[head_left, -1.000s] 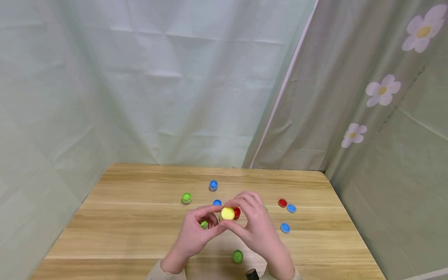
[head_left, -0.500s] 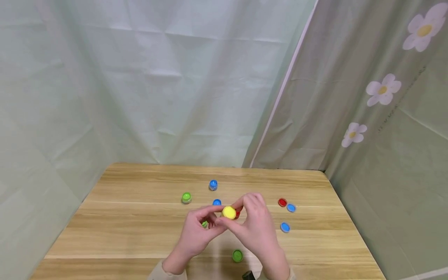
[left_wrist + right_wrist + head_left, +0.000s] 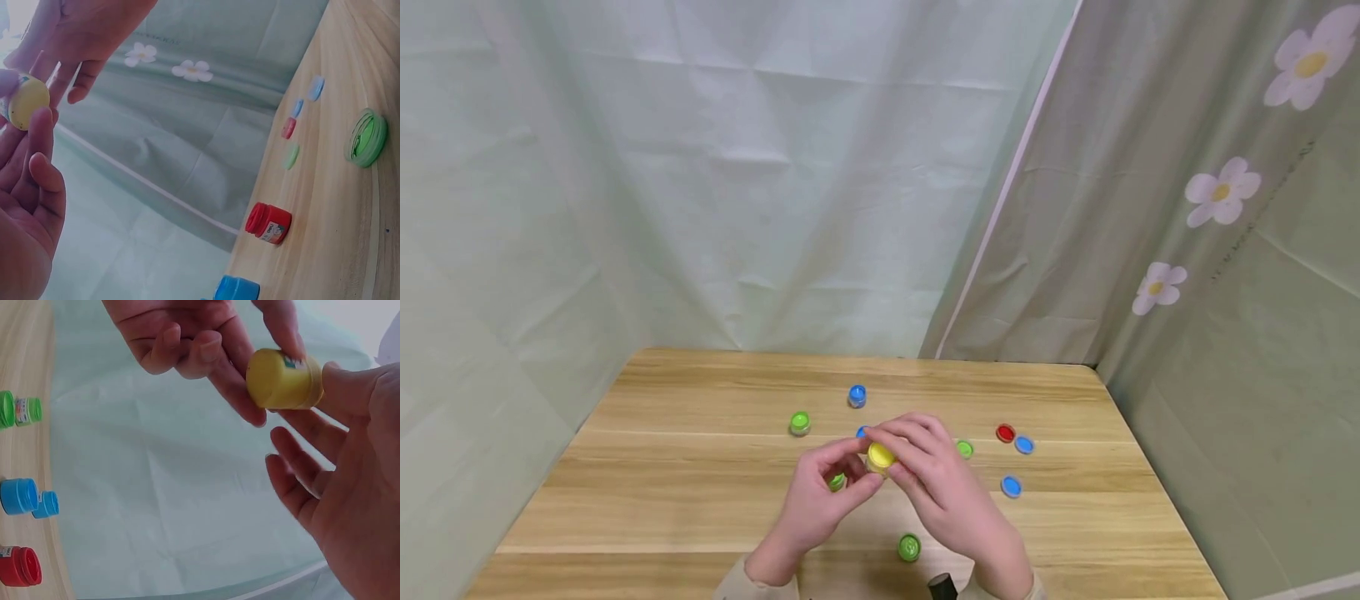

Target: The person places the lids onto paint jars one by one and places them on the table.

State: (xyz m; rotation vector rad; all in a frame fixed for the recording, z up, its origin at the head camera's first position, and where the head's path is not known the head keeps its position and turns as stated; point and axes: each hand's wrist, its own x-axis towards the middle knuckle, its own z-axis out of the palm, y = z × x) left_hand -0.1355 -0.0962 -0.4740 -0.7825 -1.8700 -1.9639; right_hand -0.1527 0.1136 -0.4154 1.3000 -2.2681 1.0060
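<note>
A small yellow jar [image 3: 881,457] is held between both hands above the wooden table. My left hand [image 3: 826,493] pinches its body between thumb and index finger; the other left fingers are curled loosely, as the right wrist view shows. My right hand [image 3: 953,492] has its thumb and fingertips on either side of the jar's lid end [image 3: 314,381]. Below, a green jar [image 3: 837,481] shows through the gap in the left hand. A blue jar [image 3: 862,432] is partly covered by the right fingertips. In the left wrist view a red jar [image 3: 270,223] stands open.
Another blue jar [image 3: 857,396] and a green jar [image 3: 800,423] stand farther back. Blue lids [image 3: 1011,487], a red lid [image 3: 1005,433] and a light green lid [image 3: 964,449] lie to the right. A green lid [image 3: 909,547] lies between the forearms. Curtains surround the table [image 3: 647,492].
My right hand has shifted its fingers around the lid end and now reaches farther over it. The yellow jar has tilted and moved slightly left. The left hand has barely moved.
</note>
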